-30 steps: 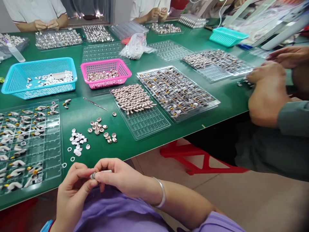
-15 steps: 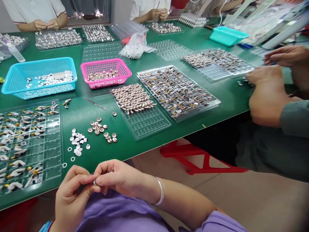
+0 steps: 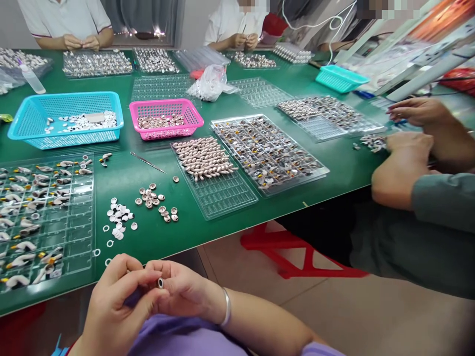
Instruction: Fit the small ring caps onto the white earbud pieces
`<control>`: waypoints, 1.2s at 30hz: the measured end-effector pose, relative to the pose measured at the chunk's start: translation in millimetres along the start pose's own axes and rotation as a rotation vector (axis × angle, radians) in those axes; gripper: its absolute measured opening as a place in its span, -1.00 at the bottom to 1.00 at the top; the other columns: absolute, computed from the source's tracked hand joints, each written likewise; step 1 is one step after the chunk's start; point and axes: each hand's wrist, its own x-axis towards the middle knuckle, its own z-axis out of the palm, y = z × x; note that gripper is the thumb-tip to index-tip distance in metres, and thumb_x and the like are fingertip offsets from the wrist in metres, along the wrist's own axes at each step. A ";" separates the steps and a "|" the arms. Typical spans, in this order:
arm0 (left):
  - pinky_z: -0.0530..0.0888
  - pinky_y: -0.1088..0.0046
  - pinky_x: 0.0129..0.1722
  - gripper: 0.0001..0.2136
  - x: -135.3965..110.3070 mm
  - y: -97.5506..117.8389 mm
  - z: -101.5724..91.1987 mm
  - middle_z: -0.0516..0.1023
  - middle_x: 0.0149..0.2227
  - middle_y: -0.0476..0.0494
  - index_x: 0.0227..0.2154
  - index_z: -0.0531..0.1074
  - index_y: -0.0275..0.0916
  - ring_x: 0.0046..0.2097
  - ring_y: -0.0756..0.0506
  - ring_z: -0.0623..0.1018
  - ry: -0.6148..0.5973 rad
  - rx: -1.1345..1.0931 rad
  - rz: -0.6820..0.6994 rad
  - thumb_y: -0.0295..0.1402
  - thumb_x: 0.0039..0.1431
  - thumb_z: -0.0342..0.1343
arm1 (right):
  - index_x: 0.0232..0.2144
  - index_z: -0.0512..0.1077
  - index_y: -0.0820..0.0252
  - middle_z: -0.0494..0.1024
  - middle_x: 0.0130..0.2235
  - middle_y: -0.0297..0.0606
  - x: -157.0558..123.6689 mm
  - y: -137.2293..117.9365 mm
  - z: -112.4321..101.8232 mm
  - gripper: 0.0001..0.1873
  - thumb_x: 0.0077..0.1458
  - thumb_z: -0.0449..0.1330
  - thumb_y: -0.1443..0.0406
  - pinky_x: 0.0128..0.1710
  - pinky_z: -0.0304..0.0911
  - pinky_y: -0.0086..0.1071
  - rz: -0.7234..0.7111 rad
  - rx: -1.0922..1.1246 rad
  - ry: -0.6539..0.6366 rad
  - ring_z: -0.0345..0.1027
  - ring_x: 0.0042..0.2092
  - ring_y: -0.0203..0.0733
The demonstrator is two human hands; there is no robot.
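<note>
Both my hands meet over my lap, just below the front edge of the green table (image 3: 326, 163). My left hand (image 3: 115, 306) and my right hand (image 3: 185, 291) pinch one small metal cap (image 3: 161, 283) between their fingertips, its open end facing up. On the table just beyond lie a scatter of similar small caps (image 3: 156, 200) and a cluster of white rings and discs (image 3: 118, 220). A clear compartment tray (image 3: 79, 247) with assembled small parts sits at the left.
A blue basket (image 3: 67, 118), a pink basket (image 3: 166, 118), tweezers (image 3: 147, 161) and clear trays of parts (image 3: 230, 195) cover the table. A co-worker's hands (image 3: 403, 158) work at the right edge. Other people sit at the far side. A red stool (image 3: 289, 252) stands below.
My hands have dropped slightly and turned the cap so its opening shows. The view has tilted up a little. The co-worker's hands at the right have shifted.
</note>
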 end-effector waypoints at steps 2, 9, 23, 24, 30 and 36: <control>0.49 0.58 -0.53 -0.91 0.1 0.8 0.6 0.44 -0.46 0.00 -0.31 0.60 -0.15 -0.47 0.02 0.50 0.014 0.032 0.022 -0.43 0.12 0.26 | -0.42 0.35 0.23 0.45 -0.44 -0.44 0.3 1.0 -0.4 -0.45 -0.37 0.60 0.24 -0.28 0.30 -0.36 0.012 0.011 0.013 0.38 -0.41 -0.35; 0.47 0.56 -0.51 -0.94 1.4 0.9 1.3 0.43 -0.46 0.00 -0.32 0.58 -0.18 -0.46 0.01 0.48 0.023 0.080 0.070 -0.41 0.14 0.25 | -0.38 0.37 0.22 0.43 -0.47 -0.46 2.3 5.7 -5.4 -0.45 -0.34 0.59 0.20 -0.26 0.29 -0.35 0.056 -0.005 -0.012 0.37 -0.41 -0.34; 0.48 0.57 -0.52 -0.85 -2.8 -2.4 2.3 0.45 -0.46 -0.01 -0.24 0.62 -0.15 -0.47 0.01 0.50 0.020 0.017 0.005 -0.45 0.13 0.24 | -0.32 0.48 0.27 0.51 -0.44 -0.38 -10.3 -13.9 -4.7 -0.50 -0.24 0.55 0.12 -0.26 0.29 -0.36 -0.023 -0.170 0.072 0.38 -0.43 -0.36; 0.48 0.58 -0.52 -0.84 -2.4 -2.4 1.8 0.45 -0.46 -0.01 -0.24 0.63 -0.14 -0.47 0.01 0.50 0.011 -0.004 -0.010 -0.45 0.14 0.23 | -0.33 0.49 0.27 0.51 -0.44 -0.37 -10.4 -14.8 -4.6 -0.50 -0.23 0.54 0.10 -0.27 0.30 -0.36 -0.028 -0.179 0.070 0.39 -0.43 -0.35; 0.52 0.60 -0.48 -0.78 -0.2 -9.5 -4.1 0.45 -0.46 -0.01 -0.15 0.63 -0.03 -0.44 0.01 0.54 -0.090 -0.280 -0.208 -0.42 0.24 0.14 | -0.30 0.53 0.26 0.56 -0.40 -0.36 -8.5 -21.6 -5.1 -0.51 -0.23 0.54 0.09 -0.30 0.32 -0.39 -0.093 -0.317 0.060 0.44 -0.41 -0.33; 0.52 0.63 -0.47 -0.82 -3.2 -15.2 -7.5 0.45 -0.46 -0.02 -0.18 0.65 -0.01 -0.42 0.02 0.53 -0.068 -0.354 -0.264 -0.32 0.24 0.17 | -0.31 0.52 0.26 0.57 -0.38 -0.38 -8.3 -24.5 0.6 -0.53 -0.31 0.58 0.29 -0.32 0.34 -0.46 -0.087 -0.354 0.069 0.47 -0.40 -0.37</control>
